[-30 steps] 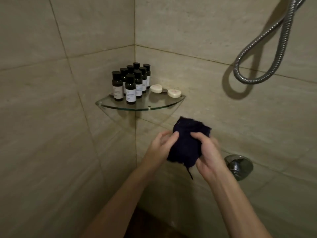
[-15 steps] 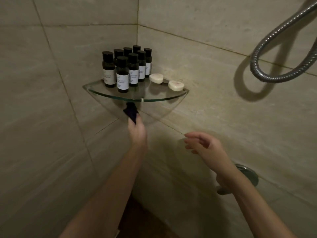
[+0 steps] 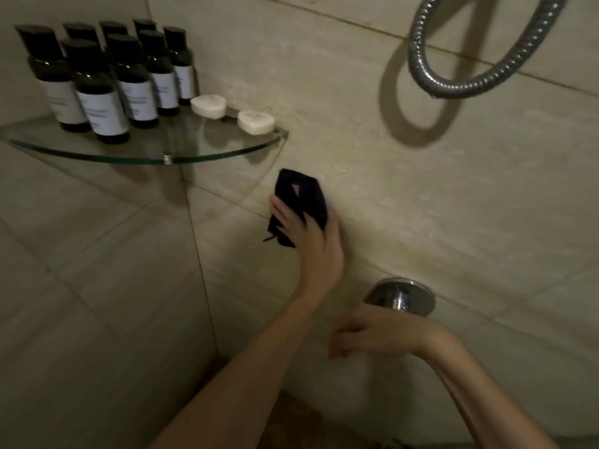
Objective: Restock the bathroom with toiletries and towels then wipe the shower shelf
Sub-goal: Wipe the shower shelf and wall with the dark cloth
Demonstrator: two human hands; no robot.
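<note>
A glass corner shelf (image 3: 214, 153) is fixed to the tiled walls at the upper left. Several dark bottles (image 3: 107, 89) with white labels stand on it, and two white soaps (image 3: 208, 106) (image 3: 256, 122) lie at its right end. My left hand (image 3: 311, 238) holds a dark cloth (image 3: 299, 197) against the wall tile, below and right of the shelf's right tip. My right hand (image 3: 366, 332) hangs lower, fingers loosely curled, holding nothing, just in front of the chrome valve.
A chrome shower valve (image 3: 400, 296) sticks out of the right wall by my right hand. A metal shower hose (image 3: 453, 76) loops at the upper right. Beige tiled walls meet in a corner under the shelf.
My left hand with the cloth has moved from under the shelf's front edge to the right, onto the wall. My right hand has dropped lower. The view has moved closer and rightward.
</note>
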